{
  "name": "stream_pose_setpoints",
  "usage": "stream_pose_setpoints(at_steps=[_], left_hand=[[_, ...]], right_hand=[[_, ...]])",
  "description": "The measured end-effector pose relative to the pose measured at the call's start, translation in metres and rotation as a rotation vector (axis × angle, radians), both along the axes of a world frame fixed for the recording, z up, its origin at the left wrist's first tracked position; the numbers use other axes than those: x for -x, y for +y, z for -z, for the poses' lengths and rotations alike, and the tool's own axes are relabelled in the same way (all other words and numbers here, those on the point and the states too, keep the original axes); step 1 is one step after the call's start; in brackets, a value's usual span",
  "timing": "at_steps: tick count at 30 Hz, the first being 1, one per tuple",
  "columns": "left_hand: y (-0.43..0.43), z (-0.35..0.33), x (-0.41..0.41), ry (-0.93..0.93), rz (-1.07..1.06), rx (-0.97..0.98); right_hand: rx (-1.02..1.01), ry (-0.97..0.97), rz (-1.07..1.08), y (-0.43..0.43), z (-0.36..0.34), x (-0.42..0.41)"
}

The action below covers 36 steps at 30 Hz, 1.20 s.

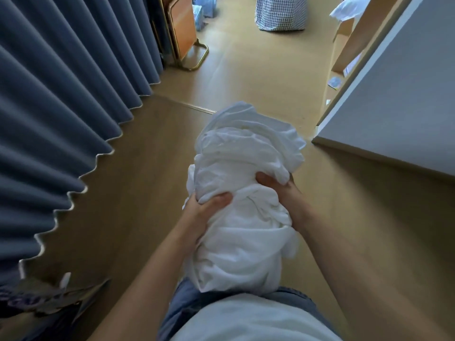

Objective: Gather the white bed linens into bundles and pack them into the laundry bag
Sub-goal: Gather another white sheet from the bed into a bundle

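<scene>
Clutching a crumpled bundle of white cotton bed linen [243, 200] from both sides, a person's two bare hands are seen from above, over a pale wooden floor [138, 173]. The left hand [206, 207] is closed on the bundle's left flank, its thumb pressed over a fold, while the right hand [275, 183] is wrapped round the right flank, its fingers sunk into the cloth. The bundle is held in front of the body, clear of the floor, its lower end close against blue denim jeans [179, 306]. A blue-and-white checked fabric laundry bag [280, 13] is seen standing on the floor well ahead, far apart from the bundle. Pleated grey-blue curtains [56, 99] are hung along the left, and the corner of a grey bed base [398, 104] is seen on the right. A folded orange table with a brass-coloured tube frame [184, 33] is propped beside the curtains.
</scene>
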<state>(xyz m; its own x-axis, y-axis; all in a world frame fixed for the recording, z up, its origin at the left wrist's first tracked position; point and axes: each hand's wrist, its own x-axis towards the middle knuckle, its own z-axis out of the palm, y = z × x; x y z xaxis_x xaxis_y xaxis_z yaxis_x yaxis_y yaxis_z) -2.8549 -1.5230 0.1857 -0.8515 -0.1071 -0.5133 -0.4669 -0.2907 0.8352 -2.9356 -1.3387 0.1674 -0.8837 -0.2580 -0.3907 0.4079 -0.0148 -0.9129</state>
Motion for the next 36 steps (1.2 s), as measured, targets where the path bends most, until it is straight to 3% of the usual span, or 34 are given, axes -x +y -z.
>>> stream_pose_setpoints(at_steps=[4,10,18,23,36], left_hand=[[-0.04,0.015,0.103,-0.03,-0.064,0.015],[-0.105,-0.004,0.296,0.129,0.068,0.07],[-0.123,0.008,0.509,0.097,0.17,0.027],[-0.128,0.006,0.667,0.109,0.214,0.025],[-0.193,-0.008,1.001,0.103,0.061,-0.004]], right_hand=[[-0.013,0.016,-0.008,-0.045,0.01,0.11],[0.045,0.034,0.068,-0.099,0.001,0.278],[0.009,-0.076,0.256,-0.111,0.006,0.466],[0.021,-0.029,0.288,-0.113,0.013,0.617],[0.169,-0.062,0.13,-0.192,0.0,0.983]])
